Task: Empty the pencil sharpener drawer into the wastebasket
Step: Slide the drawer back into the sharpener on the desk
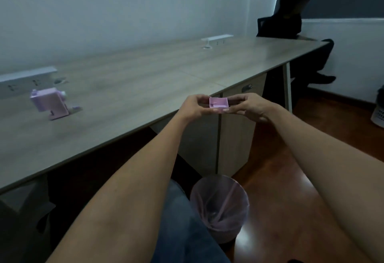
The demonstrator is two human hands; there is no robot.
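Observation:
A small pink sharpener drawer (218,104) is held in the air past the desk's front edge, its open side facing me. My left hand (195,107) pinches its left side and my right hand (248,107) pinches its right side. The inside looks bare, though it is too small to be sure. The lilac pencil sharpener (51,103) stands on the desk at the far left, well away from both hands. The wastebasket (220,206), lined with a pinkish bag, sits on the floor below and nearer to me than the drawer.
A long wooden desk (145,79) runs from left to far right, with white socket strips (27,75) along the wall. A cabinet (234,138) stands under the desk behind the basket. A person in dark clothes (291,19) sits at the far end. A white bin (379,113) stands at the right edge.

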